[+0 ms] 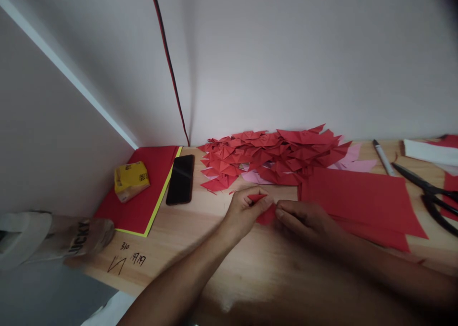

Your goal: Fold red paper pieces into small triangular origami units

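Observation:
A small folded piece of red paper [265, 216] is held between my hands over the wooden table. My left hand [246, 208] pinches it from the left, thumb on top. At its right edge, the closed fingertips of my right hand [300, 217] grip the paper; part of it is hidden behind the fingers. Just beyond my hands lies a heap of folded red paper pieces [265, 152], with some pink pieces [354, 158] among them. Flat red sheets [361, 195] are stacked to the right, close to my right forearm.
Black scissors [425, 185] and a marker [382, 157] lie at the right. Left of my hands are a black phone [181, 179], red and yellow sheets [143, 211] and a yellow packet [131, 180]. A bottle [82, 235] stands near the left edge. The wall [268, 54] closes off the back.

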A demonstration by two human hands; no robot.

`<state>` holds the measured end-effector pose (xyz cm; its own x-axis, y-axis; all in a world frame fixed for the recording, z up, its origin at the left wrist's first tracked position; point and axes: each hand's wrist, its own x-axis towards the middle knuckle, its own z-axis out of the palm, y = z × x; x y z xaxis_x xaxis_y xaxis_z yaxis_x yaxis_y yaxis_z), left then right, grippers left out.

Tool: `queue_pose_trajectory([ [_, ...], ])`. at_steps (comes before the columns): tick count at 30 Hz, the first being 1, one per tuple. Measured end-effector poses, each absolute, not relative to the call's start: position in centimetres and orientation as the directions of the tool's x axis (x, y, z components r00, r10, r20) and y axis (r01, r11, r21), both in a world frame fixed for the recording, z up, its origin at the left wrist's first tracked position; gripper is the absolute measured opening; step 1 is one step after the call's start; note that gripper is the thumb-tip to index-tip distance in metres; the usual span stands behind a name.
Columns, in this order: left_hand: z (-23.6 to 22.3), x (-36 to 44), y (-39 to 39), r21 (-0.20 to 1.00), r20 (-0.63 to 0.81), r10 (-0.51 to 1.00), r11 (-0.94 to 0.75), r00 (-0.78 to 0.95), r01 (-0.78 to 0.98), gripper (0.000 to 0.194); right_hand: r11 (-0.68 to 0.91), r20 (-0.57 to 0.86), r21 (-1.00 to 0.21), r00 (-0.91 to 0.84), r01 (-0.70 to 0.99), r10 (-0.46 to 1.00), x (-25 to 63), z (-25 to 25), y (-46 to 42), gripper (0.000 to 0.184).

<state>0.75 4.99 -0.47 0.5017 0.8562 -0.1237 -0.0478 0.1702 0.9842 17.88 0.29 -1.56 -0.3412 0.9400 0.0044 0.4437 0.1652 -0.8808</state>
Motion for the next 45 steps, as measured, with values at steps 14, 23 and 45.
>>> queue_pose_trajectory([
  [14, -1.1, 0.7, 5.2, 0.997, -0.07, 0.86, 0.055, 0.506, 0.045, 0.032, 0.134, 0.019, -0.899, -0.268, 0.417, 0.963, 17.8, -1.7, 0.4, 0.032],
  [23, -0.4, 0.9, 5.1, 0.968, -0.206, 0.808, 0.249, 0.552, -0.004, 0.037, 0.099, 0.011, -0.926, -0.236, 0.364, 0.972, 18.1, -1.3, 0.3, 0.039],
  [45, -0.8, 0.7, 5.7, 0.973, -0.117, 0.885, 0.193, 0.452, -0.127, 0.037, 0.108, -0.007, -0.918, -0.286, 0.383, 0.958, 18.3, -1.6, 0.4, 0.038],
])
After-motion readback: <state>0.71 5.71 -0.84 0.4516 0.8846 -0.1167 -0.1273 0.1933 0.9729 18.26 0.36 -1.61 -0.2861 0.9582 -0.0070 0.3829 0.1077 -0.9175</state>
